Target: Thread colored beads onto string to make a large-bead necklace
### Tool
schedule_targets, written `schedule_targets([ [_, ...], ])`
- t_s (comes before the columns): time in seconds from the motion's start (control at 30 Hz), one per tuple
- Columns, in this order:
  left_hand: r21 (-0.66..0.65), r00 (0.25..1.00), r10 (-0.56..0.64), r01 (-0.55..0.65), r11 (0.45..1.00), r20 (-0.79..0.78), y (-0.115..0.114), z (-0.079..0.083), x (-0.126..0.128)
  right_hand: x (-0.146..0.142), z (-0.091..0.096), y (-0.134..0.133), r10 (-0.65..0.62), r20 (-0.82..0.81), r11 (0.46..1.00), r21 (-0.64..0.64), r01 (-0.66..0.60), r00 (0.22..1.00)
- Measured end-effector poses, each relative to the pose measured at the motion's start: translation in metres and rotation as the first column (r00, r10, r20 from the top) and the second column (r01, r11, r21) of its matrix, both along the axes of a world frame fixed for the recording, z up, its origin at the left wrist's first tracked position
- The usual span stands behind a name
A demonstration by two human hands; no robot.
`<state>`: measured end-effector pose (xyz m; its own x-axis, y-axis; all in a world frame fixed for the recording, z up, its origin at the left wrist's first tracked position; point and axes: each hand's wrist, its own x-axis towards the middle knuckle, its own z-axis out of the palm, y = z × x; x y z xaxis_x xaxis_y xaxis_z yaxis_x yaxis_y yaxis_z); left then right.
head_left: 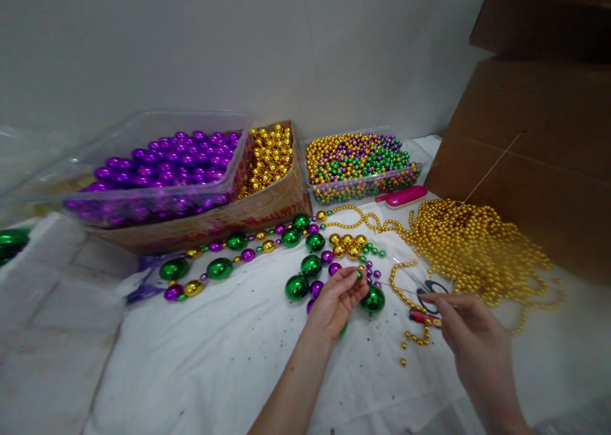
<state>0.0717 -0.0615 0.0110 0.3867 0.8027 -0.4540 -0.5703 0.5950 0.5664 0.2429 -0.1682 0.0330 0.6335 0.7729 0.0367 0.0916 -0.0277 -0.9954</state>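
A small green metallic bead point(359, 273) sits pinched between the thumb and fingertips of the left hand point(334, 303), just above the white cloth point(214, 359) near the middle of the work surface. That forearm comes up from the lower edge, wrist bent slightly, with the fingers curled in round the bead. A thin pale thread point(405, 290) runs from the bead to the right hand point(472, 339), which reaches in from the lower right, palm down, its fingertips closed together on the thread's end.

Under those fingertips lie scissors with black loops point(432, 295) and a small red-handled tool point(424, 318). A large shiny green ball point(373, 300) rests just beside the left hand. A strand of big green, purple and gold beads point(229, 257) stretches away to the left. A heap of gold bead strings point(477, 247) lies to the right.

Behind stand a clear plastic tub of purple balls point(167, 161), a cardboard box of gold balls point(270, 155), a clear tray of mixed small beads point(358, 161) and a pink tool point(403, 196).
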Motion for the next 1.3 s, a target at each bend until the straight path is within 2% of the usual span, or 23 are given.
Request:
schedule_targets([
  [0.07, 0.026, 0.999, -0.03, 0.03, 0.999, -0.018, -0.004, 0.001, 0.005, -0.003, -0.005, 0.008, 0.124, 0.004, 0.99, -0.074, -0.124, 0.992],
  [0.13, 0.099, 0.985, -0.157, 0.164, 0.981, -0.074, -0.004, 0.005, 0.008, -0.005, -0.012, 0.016, 0.244, -0.003, 0.961, -0.131, -0.243, 0.97],
  [0.2, 0.21, 0.936, -0.271, 0.318, 0.925, -0.224, 0.004, 0.011, 0.007, -0.004, -0.02, 0.022, 0.28, -0.07, 0.944, -0.158, -0.288, 0.957],
  [0.23, 0.271, 0.904, -0.271, 0.366, 0.89, -0.33, 0.011, 0.013, 0.005, -0.002, -0.023, 0.024, 0.264, -0.127, 0.945, -0.165, -0.283, 0.956],
  [0.27, 0.334, 0.868, -0.222, 0.39, 0.858, -0.444, 0.02, 0.014, 0.001, 0.001, -0.027, 0.025, 0.237, -0.19, 0.948, -0.168, -0.269, 0.953],
  [0.33, 0.458, 0.75, 0.012, 0.391, 0.798, -0.661, 0.04, 0.012, -0.006, 0.008, -0.031, 0.024, 0.189, -0.306, 0.955, -0.163, -0.247, 0.933],
  [0.4, 0.531, 0.516, 0.274, 0.454, 0.715, -0.811, 0.059, 0.006, -0.012, 0.013, -0.033, 0.022, 0.178, -0.402, 0.956, -0.147, -0.255, 0.898],
  [0.47, 0.524, 0.291, 0.439, 0.548, 0.652, -0.85, 0.072, -0.002, -0.013, 0.015, -0.034, 0.019, 0.197, -0.491, 0.949, -0.12, -0.29, 0.849],
  [0.5, 0.507, 0.228, 0.472, 0.584, 0.633, -0.852, 0.076, -0.006, -0.012, 0.015, -0.034, 0.018, 0.213, -0.528, 0.944, -0.105, -0.312, 0.822],
  [0.53, 0.492, 0.204, 0.477, 0.608, 0.623, -0.855, 0.079, -0.009, -0.012, 0.015, -0.034, 0.016, 0.229, -0.555, 0.939, -0.089, -0.331, 0.8],
  [0.63, 0.483, 0.214, 0.462, 0.631, 0.607, -0.861, 0.077, -0.008, -0.013, 0.014, -0.035, 0.012, 0.258, -0.566, 0.931, -0.072, -0.359, 0.783],
  [0.67, 0.503, 0.245, 0.46, 0.621, 0.602, -0.853, 0.074, -0.005, -0.016, 0.015, -0.035, 0.011, 0.257, -0.545, 0.931, -0.082, -0.356, 0.798],
  [0.7, 0.536, 0.31, 0.444, 0.585, 0.608, -0.841, 0.07, -0.002, -0.019, 0.016, -0.034, 0.01, 0.254, -0.514, 0.931, -0.1, -0.351, 0.819],
  [0.73, 0.569, 0.408, 0.4, 0.521, 0.636, -0.82, 0.064, 0.002, -0.023, 0.017, -0.033, 0.009, 0.248, -0.473, 0.931, -0.123, -0.342, 0.845],
  [0.77, 0.583, 0.531, 0.328, 0.434, 0.687, -0.782, 0.057, 0.006, -0.028, 0.019, -0.032, 0.008, 0.247, -0.424, 0.93, -0.148, -0.335, 0.871],
  [0.83, 0.518, 0.774, 0.146, 0.257, 0.816, -0.615, 0.043, 0.011, -0.038, 0.021, -0.028, 0.007, 0.264, -0.319, 0.925, -0.185, -0.333, 0.91],
  [0.87, 0.456, 0.858, 0.072, 0.198, 0.868, -0.509, 0.036, 0.013, -0.043, 0.021, -0.025, 0.006, 0.281, -0.27, 0.921, -0.192, -0.338, 0.921],
  [0.93, 0.357, 0.949, 0.005, 0.114, 0.927, -0.316, 0.024, 0.014, -0.05, 0.019, -0.021, 0.004, 0.323, -0.191, 0.912, -0.2, -0.359, 0.927],
  [1.0, 0.301, 0.981, 0.024, 0.036, 0.953, -0.192, 0.018, 0.013, -0.054, 0.016, -0.016, 0.002, 0.362, -0.134, 0.9, -0.208, -0.383, 0.923],
  [1.07, 0.265, 0.989, 0.051, -0.011, 0.964, -0.142, 0.015, 0.011, -0.055, 0.012, -0.011, -0.001, 0.395, -0.086, 0.889, -0.216, -0.404, 0.915],
  [1.3, 0.222, 0.984, 0.107, -0.074, 0.972, -0.144, 0.011, 0.007, -0.054, 0.01, -0.005, -0.004, 0.405, -0.011, 0.891, -0.217, -0.398, 0.914],
])
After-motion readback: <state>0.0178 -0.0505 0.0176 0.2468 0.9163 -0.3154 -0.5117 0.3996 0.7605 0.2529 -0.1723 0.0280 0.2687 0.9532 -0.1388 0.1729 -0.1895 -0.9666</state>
